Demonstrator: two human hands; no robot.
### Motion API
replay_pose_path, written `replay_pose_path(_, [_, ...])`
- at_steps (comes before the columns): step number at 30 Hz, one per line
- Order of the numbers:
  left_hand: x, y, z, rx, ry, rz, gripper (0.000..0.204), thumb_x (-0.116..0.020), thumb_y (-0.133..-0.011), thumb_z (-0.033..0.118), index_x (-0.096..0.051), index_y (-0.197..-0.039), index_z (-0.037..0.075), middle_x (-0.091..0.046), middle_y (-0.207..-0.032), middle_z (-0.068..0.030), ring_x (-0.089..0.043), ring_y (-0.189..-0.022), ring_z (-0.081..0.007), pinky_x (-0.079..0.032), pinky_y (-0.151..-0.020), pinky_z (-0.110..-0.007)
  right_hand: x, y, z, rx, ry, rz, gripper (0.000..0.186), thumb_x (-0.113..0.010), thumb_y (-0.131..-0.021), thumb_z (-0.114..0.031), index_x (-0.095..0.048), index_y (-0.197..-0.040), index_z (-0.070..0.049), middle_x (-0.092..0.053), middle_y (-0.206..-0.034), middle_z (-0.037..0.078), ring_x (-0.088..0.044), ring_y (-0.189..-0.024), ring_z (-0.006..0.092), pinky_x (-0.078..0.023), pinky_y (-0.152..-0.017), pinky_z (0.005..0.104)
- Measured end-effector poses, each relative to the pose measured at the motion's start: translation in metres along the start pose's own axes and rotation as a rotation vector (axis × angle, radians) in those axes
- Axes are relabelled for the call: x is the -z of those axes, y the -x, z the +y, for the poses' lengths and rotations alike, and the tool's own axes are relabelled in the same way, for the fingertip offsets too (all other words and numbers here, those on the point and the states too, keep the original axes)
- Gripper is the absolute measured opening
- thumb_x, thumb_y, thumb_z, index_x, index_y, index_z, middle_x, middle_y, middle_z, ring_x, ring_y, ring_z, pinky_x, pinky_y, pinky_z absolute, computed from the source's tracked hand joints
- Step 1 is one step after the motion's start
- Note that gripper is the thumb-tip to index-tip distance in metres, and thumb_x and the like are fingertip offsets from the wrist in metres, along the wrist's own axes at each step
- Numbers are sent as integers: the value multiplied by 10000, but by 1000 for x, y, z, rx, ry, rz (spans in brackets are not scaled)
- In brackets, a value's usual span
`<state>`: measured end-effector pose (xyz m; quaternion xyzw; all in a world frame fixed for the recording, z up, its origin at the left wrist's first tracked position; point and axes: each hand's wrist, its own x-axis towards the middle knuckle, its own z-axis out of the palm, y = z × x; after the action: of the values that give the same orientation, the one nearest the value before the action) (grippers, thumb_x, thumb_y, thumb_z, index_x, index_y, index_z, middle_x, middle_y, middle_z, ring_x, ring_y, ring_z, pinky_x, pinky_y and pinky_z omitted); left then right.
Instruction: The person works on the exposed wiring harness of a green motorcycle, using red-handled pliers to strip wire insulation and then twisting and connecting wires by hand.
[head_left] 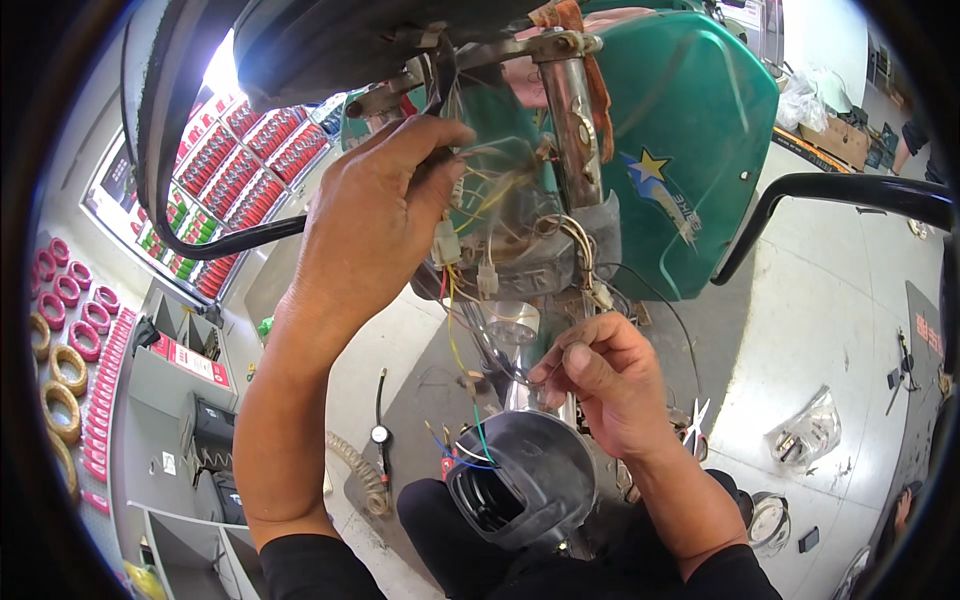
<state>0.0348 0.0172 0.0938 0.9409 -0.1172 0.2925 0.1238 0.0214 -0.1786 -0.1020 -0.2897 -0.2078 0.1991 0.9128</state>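
My left hand (375,215) is raised at the front of a green vehicle, thumb and fingers closed around thin wires of an exposed harness. Just below its fingers hangs a white plug connector (446,243), with red and yellow wires leaving it. A second white connector (487,279) dangles to its right. Lower down, my right hand (612,385) pinches what looks like a thin dark wire between thumb and forefinger; its end is hidden by the fingers. Beneath lies a round black headlight housing (525,480), with blue, white and green wires coming out of its opening.
A green fairing (680,150) and a black curved bar (830,190) stand at the right. Scissors (695,425), a plastic bag of parts (805,430) and a pressure gauge (380,435) lie on the floor. Shelves (180,440) line the left.
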Motion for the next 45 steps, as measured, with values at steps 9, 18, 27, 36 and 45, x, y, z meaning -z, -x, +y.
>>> replay_pose_path(9, [-4,1,0,-49,-41,-3,280,-706,-1012,193,-723,-1229,17,-737,-921,-113,-689,-811,-170,-536,-781,-326,-8,8,-30,12,-222,-33,166,-695,-1050,-152,-591,-1081,-27,-697,-1002,157,-756,-861,242,-614,-652,314])
replay_pose_path(18, [1,0,9,32,67,-42,221,-713,-956,105,-716,-1145,-9,-747,-1000,-204,-742,-865,-364,-565,-794,-403,-26,20,-12,-113,-250,-240,109,-694,-1046,-99,-613,-1085,-39,-733,-1063,169,-723,-903,178,-598,-825,317])
replay_pose_path(27, [10,-5,16,182,67,-102,297,-708,-1007,149,-727,-1271,16,-773,-1088,-82,-687,-889,-130,-554,-856,-309,-44,34,12,32,231,-305,155,-731,-1018,-94,-673,-1140,-19,-704,-1112,93,-712,-961,120,-559,-813,264])
replay_pose_path(36, [8,-10,3,127,112,-29,250,-693,-999,97,-729,-1228,3,-774,-971,-106,-705,-843,-137,-551,-814,-300,-44,30,11,230,532,-294,163,-749,-998,-127,-691,-1116,-30,-692,-1076,78,-721,-869,161,-570,-774,302])
replay_pose_path(45, [9,-8,3,137,101,-39,258,-690,-1009,124,-728,-1225,-11,-766,-1015,-103,-691,-856,-141,-544,-837,-309,-38,28,20,483,918,-352,168,-779,-930,-117,-719,-1077,-62,-709,-1140,113,-726,-979,306,-598,-830,363])
